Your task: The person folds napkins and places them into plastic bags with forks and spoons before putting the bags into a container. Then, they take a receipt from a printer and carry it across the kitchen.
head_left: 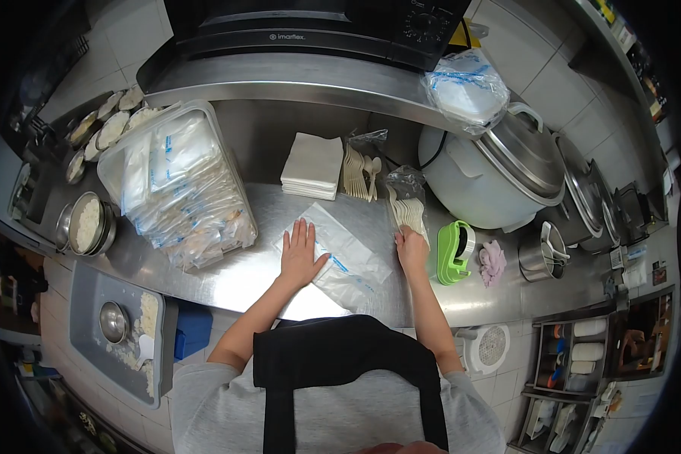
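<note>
My left hand (303, 253) lies flat with its fingers spread on the left part of a clear plastic packet (348, 261) with blue print, on the steel counter. My right hand (411, 250) is closed at the near end of a bag of pale plastic forks (407, 206); what its fingers hold, if anything, is hidden. Left of that bag, pale spoons and forks (362, 172) stick out of another clear bag. Beyond my left hand sits a stack of white napkins (311, 166).
A tub of packed plastic packets (181, 174) stands at the left. To the right are a green tape dispenser (452, 257), a pink cloth (492, 263), a large cooker (469, 178) and a metal pot (536, 259). A grey bin (91, 344) holds rice at lower left.
</note>
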The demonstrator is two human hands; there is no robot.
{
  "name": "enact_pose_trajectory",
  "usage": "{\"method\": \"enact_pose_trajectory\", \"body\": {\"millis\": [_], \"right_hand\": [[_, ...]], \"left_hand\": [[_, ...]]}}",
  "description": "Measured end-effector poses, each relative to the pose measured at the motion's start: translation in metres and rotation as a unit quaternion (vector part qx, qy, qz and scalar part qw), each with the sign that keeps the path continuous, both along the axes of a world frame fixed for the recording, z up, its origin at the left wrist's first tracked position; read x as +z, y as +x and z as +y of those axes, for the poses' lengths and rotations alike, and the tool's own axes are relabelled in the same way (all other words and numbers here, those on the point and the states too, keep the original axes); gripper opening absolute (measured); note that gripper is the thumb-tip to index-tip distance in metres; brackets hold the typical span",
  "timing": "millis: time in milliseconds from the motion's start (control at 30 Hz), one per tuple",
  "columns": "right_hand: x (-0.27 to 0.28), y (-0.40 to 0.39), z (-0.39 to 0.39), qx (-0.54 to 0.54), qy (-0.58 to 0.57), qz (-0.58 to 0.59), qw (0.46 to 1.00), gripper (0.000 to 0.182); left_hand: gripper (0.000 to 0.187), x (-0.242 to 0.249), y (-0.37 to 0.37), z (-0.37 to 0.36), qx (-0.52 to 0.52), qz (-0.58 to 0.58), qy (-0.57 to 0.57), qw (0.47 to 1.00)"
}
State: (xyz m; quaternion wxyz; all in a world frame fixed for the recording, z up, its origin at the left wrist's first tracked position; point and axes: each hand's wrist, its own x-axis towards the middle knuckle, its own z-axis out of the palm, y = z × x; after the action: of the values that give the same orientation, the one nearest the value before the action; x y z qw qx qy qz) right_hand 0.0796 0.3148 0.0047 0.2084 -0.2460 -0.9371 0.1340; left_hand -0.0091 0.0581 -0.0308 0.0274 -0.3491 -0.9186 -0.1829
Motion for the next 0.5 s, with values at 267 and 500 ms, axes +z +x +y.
{"method": "enact_pose_trajectory", "body": {"millis": [267, 500], "right_hand": [[-0.012, -0.02, 0.015, -0.023, 0.048, -0.035, 0.998, 0.012], [-0.013, -0.009, 0.016, -0.003, -0.077, 0.0, 0.997, 0.013]], "left_hand": [[0.078, -0.001, 0.0, 0.0, 0.004, 0.002, 0.002, 1.0], [0.078, -0.001, 0.001, 0.0, 0.004, 0.0, 0.004, 1.0]]}}
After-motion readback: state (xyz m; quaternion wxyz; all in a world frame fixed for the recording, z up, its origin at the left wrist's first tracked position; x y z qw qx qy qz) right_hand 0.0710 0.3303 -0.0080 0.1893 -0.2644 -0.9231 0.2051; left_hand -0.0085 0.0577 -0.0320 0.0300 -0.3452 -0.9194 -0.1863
